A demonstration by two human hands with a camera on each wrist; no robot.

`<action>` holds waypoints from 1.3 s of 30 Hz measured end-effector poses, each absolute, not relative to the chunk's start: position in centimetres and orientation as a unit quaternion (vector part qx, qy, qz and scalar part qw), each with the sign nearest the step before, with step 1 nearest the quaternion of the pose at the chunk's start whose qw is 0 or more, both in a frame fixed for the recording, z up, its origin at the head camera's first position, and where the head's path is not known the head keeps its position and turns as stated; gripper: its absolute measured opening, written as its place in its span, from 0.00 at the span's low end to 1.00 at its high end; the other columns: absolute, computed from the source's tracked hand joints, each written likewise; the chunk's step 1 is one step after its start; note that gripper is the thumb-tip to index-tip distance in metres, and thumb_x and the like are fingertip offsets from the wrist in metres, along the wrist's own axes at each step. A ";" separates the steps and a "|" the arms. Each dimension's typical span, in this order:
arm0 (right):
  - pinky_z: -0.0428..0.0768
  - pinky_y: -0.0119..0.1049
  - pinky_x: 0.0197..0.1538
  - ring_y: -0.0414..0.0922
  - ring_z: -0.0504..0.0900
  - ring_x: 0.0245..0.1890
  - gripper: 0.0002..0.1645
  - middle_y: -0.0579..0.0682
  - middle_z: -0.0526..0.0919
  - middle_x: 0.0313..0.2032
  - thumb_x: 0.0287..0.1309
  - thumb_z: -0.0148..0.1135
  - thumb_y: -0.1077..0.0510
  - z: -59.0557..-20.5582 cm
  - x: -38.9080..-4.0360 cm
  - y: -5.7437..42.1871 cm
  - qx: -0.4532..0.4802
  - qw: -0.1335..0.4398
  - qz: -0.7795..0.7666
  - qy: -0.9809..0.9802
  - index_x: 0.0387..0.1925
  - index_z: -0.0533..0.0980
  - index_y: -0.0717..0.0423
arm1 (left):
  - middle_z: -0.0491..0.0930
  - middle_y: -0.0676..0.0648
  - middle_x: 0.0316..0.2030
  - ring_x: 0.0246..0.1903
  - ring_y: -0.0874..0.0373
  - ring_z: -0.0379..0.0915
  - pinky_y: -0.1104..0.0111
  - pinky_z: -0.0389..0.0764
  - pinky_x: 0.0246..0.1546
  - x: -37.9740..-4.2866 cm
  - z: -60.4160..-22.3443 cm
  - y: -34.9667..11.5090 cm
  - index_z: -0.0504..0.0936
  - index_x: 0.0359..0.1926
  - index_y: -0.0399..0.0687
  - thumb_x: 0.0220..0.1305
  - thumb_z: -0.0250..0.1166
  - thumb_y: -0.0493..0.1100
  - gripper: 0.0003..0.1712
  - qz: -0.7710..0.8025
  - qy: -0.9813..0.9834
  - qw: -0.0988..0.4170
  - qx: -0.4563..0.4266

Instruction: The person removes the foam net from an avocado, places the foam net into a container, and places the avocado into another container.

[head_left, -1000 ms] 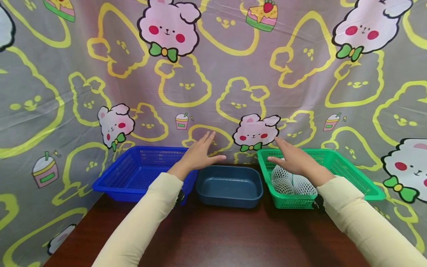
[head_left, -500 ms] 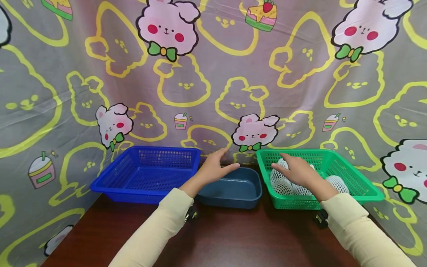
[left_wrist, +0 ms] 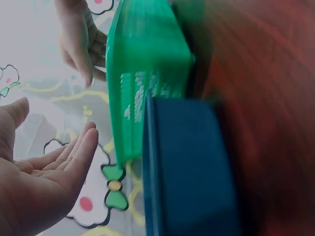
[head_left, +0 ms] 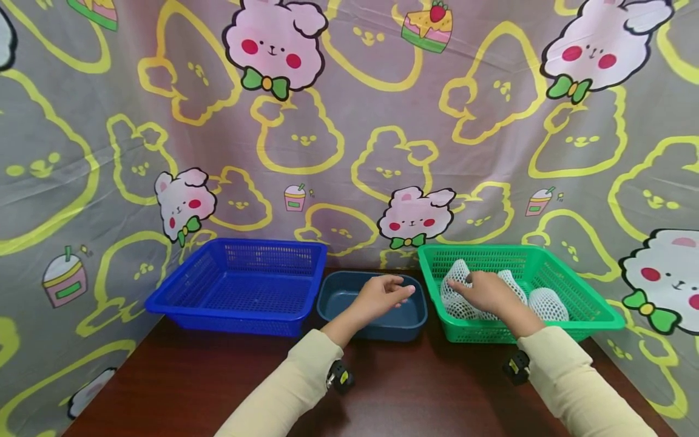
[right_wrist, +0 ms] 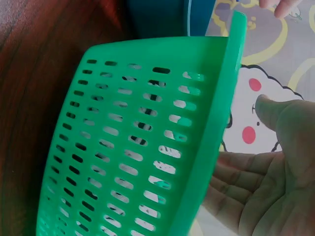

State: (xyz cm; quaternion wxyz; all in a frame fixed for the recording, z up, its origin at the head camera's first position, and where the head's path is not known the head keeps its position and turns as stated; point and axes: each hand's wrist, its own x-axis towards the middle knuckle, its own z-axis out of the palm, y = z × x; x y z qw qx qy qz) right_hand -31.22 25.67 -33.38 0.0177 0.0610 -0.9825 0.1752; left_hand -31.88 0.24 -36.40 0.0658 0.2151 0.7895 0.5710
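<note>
My left hand [head_left: 380, 297] hovers over the dark teal tub [head_left: 393, 332], fingers loosely bent and thumb out, holding nothing. In the left wrist view that hand [left_wrist: 49, 182] is beside the tub's rim with its fingers extended. My right hand [head_left: 488, 294] is over the green basket [head_left: 475, 334], its fingers pointing down and left above several rounded things in white foam netting [head_left: 548, 304]. In the right wrist view the right hand [right_wrist: 261, 182] reaches over the basket's rim, thumb apart from the fingers, with nothing seen in its grasp. The netting hides what it wraps.
On the left stands a blue perforated basket [head_left: 235, 321] with nothing seen inside. All three containers line up along the back of the dark red-brown table [head_left: 404, 388]. A printed curtain [head_left: 349, 121] hangs close behind and at both sides.
My left hand has moved right and down, from near the blue basket to over the tub. My right hand has lowered toward the netted things, its fingers bending downward.
</note>
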 end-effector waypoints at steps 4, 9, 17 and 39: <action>0.77 0.47 0.33 0.54 0.78 0.32 0.37 0.69 0.80 0.38 0.68 0.53 0.41 -33.9 -31.3 25.6 0.047 0.000 0.184 -0.982 0.44 0.76 0.77 | 0.83 0.39 0.44 0.41 0.47 0.83 0.63 0.82 0.43 -31.3 -37.3 1.6 0.71 0.62 0.28 0.67 0.63 0.49 0.32 0.601 0.764 0.103 0.211; 0.73 0.43 0.30 0.50 0.74 0.25 0.32 0.58 0.76 0.26 0.68 0.52 0.42 -34.2 -31.3 25.5 0.035 -0.024 0.185 -0.982 0.31 0.76 0.70 | 0.84 0.40 0.42 0.37 0.51 0.84 0.63 0.82 0.40 -30.4 -37.9 3.0 0.69 0.62 0.26 0.67 0.63 0.46 0.32 0.604 0.758 0.123 0.211; 0.76 0.51 0.40 0.61 0.79 0.40 0.39 0.75 0.77 0.45 0.70 0.49 0.42 -34.9 -32.0 25.9 0.024 -0.047 0.166 -0.985 0.48 0.71 0.83 | 0.84 0.41 0.41 0.37 0.48 0.84 0.59 0.82 0.40 -30.3 -38.9 5.2 0.66 0.64 0.24 0.67 0.64 0.45 0.34 0.628 0.741 0.130 0.199; 0.75 0.55 0.51 0.66 0.77 0.49 0.33 0.74 0.76 0.49 0.69 0.52 0.48 -36.1 -32.7 23.0 0.008 -0.082 0.108 -0.991 0.49 0.73 0.81 | 0.83 0.37 0.40 0.39 0.45 0.83 0.62 0.83 0.39 -31.0 -41.4 7.3 0.60 0.65 0.20 0.70 0.57 0.34 0.29 0.704 0.676 0.140 0.168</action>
